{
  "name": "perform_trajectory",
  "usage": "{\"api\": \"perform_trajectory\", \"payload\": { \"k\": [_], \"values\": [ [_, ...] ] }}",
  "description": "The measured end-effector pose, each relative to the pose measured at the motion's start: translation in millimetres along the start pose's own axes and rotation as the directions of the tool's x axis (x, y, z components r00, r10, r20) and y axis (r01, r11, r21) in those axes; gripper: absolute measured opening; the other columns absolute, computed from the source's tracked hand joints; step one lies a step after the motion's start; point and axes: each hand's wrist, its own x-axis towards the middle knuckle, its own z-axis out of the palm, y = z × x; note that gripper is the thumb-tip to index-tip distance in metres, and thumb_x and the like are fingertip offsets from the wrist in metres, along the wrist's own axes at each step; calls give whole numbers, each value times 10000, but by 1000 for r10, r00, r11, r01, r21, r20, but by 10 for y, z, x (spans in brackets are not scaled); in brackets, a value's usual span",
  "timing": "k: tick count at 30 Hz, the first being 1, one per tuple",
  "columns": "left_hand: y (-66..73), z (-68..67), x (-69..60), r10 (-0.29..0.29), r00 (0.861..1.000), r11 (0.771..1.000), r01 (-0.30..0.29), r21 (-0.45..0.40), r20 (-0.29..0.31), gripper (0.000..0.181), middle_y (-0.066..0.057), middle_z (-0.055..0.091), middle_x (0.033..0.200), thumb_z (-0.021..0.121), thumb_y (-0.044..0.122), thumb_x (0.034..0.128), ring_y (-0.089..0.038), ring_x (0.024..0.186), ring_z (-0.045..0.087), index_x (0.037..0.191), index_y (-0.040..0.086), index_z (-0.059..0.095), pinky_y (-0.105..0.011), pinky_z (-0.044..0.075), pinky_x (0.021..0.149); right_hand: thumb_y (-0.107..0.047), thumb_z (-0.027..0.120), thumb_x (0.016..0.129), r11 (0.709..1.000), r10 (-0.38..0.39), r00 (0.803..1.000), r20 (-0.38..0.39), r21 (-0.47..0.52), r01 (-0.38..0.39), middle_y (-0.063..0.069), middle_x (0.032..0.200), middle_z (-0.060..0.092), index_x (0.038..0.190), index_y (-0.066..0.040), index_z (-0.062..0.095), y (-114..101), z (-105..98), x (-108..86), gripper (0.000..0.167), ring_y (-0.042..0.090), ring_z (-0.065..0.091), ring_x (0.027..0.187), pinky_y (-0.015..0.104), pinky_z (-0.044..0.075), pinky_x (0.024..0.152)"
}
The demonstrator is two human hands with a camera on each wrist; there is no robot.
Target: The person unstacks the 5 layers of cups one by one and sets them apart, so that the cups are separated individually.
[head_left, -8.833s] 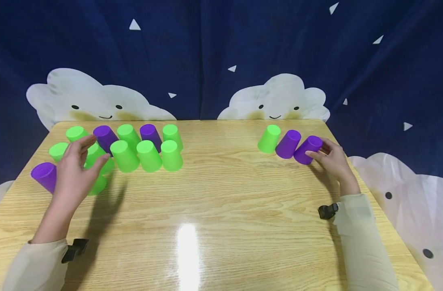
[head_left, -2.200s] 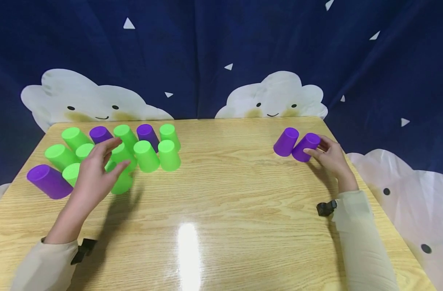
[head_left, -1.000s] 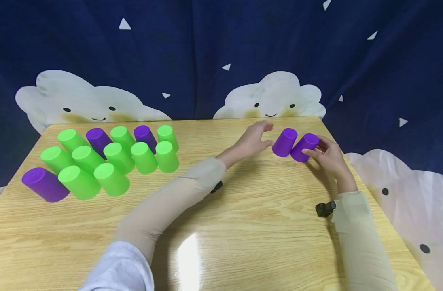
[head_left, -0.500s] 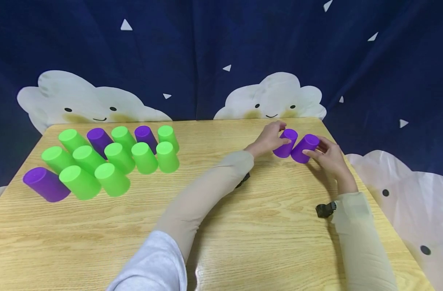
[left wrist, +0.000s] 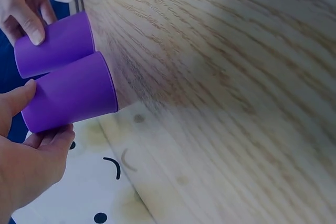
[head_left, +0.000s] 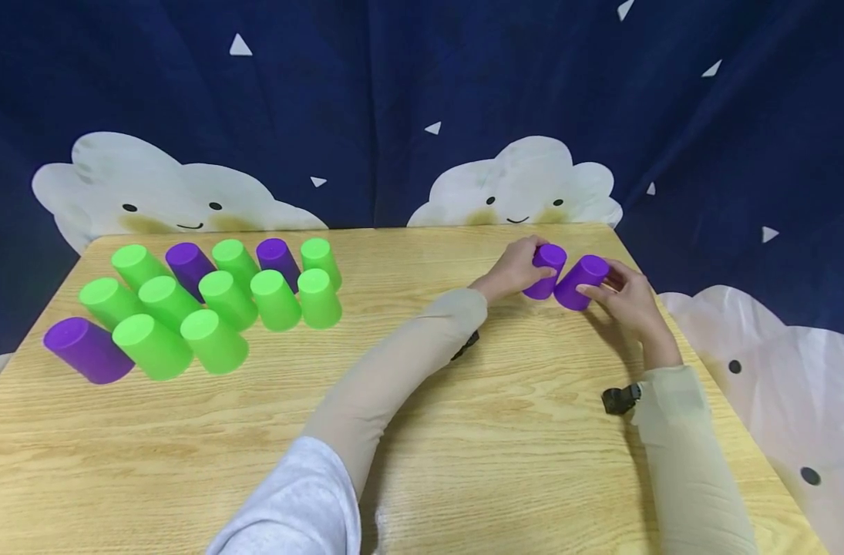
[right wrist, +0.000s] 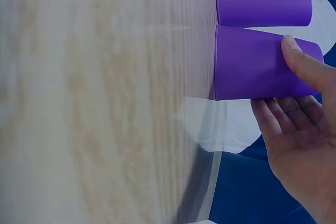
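Two upside-down purple cups stand side by side at the table's right. My left hand [head_left: 513, 270] reaches across and grips the left purple cup [head_left: 553, 256], thumb on the near side. In the left wrist view its thumb and fingers lie on opposite sides of that cup [left wrist: 71, 95]. My right hand [head_left: 635, 310] holds the right purple cup [head_left: 574, 282] from its right side. The right wrist view shows the right thumb over this cup [right wrist: 249, 66], with the other fingers along its opposite side. Both cups rest on the table.
At the table's left, several upside-down green cups [head_left: 213, 343] stand in rows with a purple cup [head_left: 89, 351] at the front corner and two more purple ones behind. A dark blue curtain with cloud shapes hangs behind the wooden table [head_left: 186, 455].
The green cup seen at the right earliest is gone from there. My left hand has moved from the left group to the left purple cup and grips it. The right hand stays put.
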Motion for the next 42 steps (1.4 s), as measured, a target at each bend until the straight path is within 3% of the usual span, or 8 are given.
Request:
{"api": "perform_trajectory", "payload": {
  "k": [5,9,14,21,29,42],
  "values": [
    [17,-88,-62,17,1000,1000,-17,-18,-2,481,-127,606,1265,696,139,928,-199,1141,587,1349,-8,517,-182,484,923,-270,698,929,1000,4,1000,-1,7,-4,220,1342,517,1422,9,439,-2,-6,7,623,257,511,1221,93,460,901],
    [47,-213,-156,54,998,998,-54,-27,-13,479,-117,602,1277,698,138,926,-191,1174,570,1346,-6,519,-172,459,956,-262,704,924,1000,1,1000,-6,5,-1,207,1329,524,1423,15,439,-2,-14,21,629,209,525,1196,94,462,902],
    [102,-415,-371,86,996,996,-87,-31,-29,461,-89,601,1274,706,142,920,-173,1205,552,1330,25,532,-176,433,992,-187,705,925,1000,-29,999,-12,0,29,193,1296,538,1425,52,428,23,-18,43,619,158,539,1161,104,464,914],
    [81,-774,-869,108,991,994,-109,-14,-73,485,-106,588,1300,704,141,923,-210,1220,536,1355,19,521,-252,425,1043,-156,691,932,1000,-25,1000,-7,-5,25,211,1323,512,1432,58,412,51,-31,35,611,206,524,1189,74,455,885],
    [-109,-1146,-1499,106,985,990,-118,-81,-134,497,-159,589,1288,733,101,894,-248,1245,538,1326,-30,525,-246,413,1065,-156,684,937,1000,-27,1000,0,-15,27,252,1328,503,1433,70,403,8,-21,22,613,190,534,1170,74,460,873],
    [-420,-1684,-2432,-8,971,995,-15,-95,-237,509,-210,554,1326,717,44,894,-333,1282,502,1345,-57,502,-369,396,1098,-246,695,933,1000,5,1000,12,9,-5,238,1353,499,1444,25,405,-9,-17,-1,647,255,515,1211,74,464,857]
  ]
}}
